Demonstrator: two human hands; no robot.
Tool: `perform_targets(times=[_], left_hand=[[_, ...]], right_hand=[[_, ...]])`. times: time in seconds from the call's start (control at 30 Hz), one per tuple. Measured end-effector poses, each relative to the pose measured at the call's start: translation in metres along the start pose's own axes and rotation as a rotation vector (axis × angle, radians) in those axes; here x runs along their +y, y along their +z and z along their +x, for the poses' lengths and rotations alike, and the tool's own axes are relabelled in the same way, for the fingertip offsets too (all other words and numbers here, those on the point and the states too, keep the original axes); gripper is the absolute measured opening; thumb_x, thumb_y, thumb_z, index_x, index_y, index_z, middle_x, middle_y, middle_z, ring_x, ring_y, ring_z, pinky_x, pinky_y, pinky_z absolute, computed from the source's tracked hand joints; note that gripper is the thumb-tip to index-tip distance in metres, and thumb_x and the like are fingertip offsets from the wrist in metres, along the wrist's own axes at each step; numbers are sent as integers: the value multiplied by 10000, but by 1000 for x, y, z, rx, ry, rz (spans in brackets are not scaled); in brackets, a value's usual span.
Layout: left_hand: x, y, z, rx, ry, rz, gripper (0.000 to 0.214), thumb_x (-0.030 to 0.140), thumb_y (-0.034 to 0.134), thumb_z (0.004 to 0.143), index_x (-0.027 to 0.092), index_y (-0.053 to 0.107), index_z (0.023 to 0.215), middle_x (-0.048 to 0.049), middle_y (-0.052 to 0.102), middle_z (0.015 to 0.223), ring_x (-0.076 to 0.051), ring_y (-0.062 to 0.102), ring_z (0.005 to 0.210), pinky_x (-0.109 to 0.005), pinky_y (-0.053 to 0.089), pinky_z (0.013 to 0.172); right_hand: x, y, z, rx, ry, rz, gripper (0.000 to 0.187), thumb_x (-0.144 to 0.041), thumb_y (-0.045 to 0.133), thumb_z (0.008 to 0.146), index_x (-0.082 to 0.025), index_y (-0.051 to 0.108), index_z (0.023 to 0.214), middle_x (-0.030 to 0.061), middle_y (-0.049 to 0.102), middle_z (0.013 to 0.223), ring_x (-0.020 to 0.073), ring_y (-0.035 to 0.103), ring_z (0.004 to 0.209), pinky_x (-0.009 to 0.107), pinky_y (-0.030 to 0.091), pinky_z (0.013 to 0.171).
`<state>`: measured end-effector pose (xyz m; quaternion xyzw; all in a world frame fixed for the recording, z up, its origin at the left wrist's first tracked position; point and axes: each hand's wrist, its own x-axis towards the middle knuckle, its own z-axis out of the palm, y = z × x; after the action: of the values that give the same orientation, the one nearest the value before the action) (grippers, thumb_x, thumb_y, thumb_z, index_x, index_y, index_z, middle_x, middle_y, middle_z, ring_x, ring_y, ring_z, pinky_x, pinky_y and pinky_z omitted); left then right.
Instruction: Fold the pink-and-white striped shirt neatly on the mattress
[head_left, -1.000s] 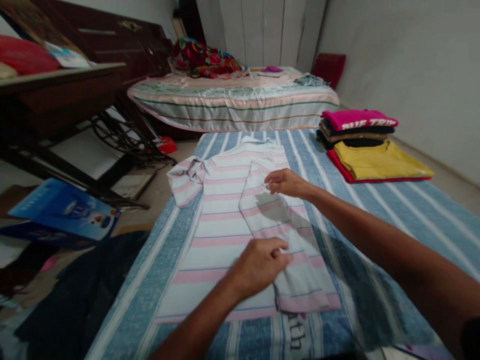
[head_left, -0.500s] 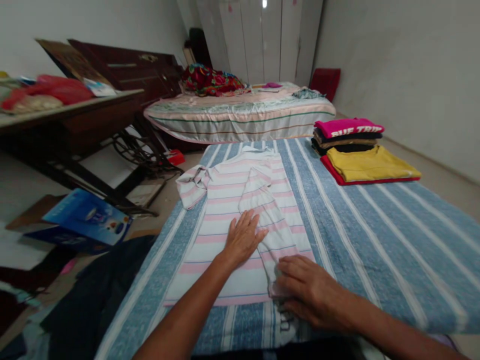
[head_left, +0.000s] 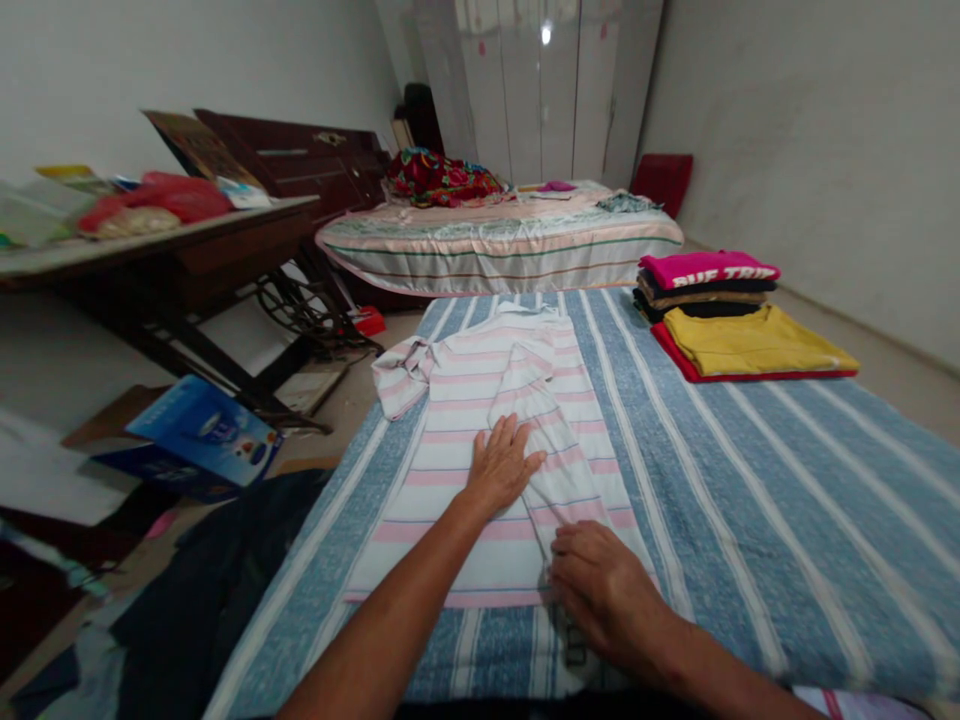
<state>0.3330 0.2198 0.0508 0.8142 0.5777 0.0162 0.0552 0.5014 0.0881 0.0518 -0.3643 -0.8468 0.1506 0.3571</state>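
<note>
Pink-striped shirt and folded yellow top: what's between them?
White-striped blue cloth lies between the pink-striped shirt and the yellow top, plus the edge of a folded red garment under the top. The head view shows it.

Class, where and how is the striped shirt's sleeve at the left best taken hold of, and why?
Likely best pinched at the outer end of the sleeve, coming from the person's left. It juts out past the body of the shirt, with its outer edge uncovered; the left hand lies flat on the shirt's middle, away from that edge.
</note>
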Motion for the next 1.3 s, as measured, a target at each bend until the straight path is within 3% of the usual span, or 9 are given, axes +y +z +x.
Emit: perform_targets(times=[0.1,0.2,0.4,0.5,0.6,0.7,0.83,1.07,1.3], left_hand=[[0,0,-1,-17,9,-9,663,581,195,903,174,261,1423,-130,166,1526,-274,116,1403,-555,141,1085],[1,-2,-1,-45,-2,-8,723,636,177,877,185,222,1440,-122,132,1534,-271,83,1409,-553,124,1090],[1,-5,1,-98,-5,1,805,713,160,827,210,177,1454,-113,91,1540,-273,54,1413,-549,122,1090],[0,-5,0,-100,-1,15,798,710,181,828,217,177,1455,-111,88,1541,-281,51,1412,-551,124,1089],[0,-6,-1,-97,6,39,755,662,203,856,204,176,1456,-113,80,1542,-277,42,1413,-544,117,1093],[1,-7,-3,-92,7,52,720,620,199,878,186,192,1452,-116,89,1540,-267,41,1414,-532,121,1098],[-1,-9,-5,-117,2,33,797,684,215,839,178,183,1454,-119,93,1539,-271,35,1414,-528,116,1102],[-9,-11,-6,-133,48,3,883,736,250,794,170,143,1463,-114,56,1542,-272,11,1414,-521,90,1111],[-7,-15,-8,-164,34,-18,902,730,308,778,149,179,1455,-133,72,1538,-279,18,1413,-515,88,1115]], right_hand=[[0,-9,4,48,33,169,164,-128,475,840,-210,613,872,70,658,893,197,596,889,405,458,882],[-1,-12,5,8,60,290,166,-155,460,867,-205,617,881,61,666,915,182,603,911,387,451,911],[-4,-13,1,-34,27,288,187,-170,444,875,-170,630,891,84,667,924,172,609,918,312,497,830],[3,-15,7,34,21,188,230,-146,424,869,-174,618,988,90,667,987,175,599,984,337,485,884],[19,-13,25,56,56,5,323,-146,410,868,-153,574,1145,131,603,1195,200,511,1171,391,422,988],[41,-7,48,-36,152,-201,430,-235,452,870,-113,490,1280,166,452,1376,256,374,1302,451,339,1049],[67,3,56,-199,295,-424,641,-506,446,869,-77,428,1344,205,352,1432,332,270,1348,530,236,1069],[75,8,45,-257,313,-500,730,-603,283,890,-77,367,1391,188,278,1470,321,218,1370,528,191,1077],[82,7,69,-180,283,-521,656,-538,292,916,-88,378,1385,165,306,1464,288,253,1363,486,235,1078]])
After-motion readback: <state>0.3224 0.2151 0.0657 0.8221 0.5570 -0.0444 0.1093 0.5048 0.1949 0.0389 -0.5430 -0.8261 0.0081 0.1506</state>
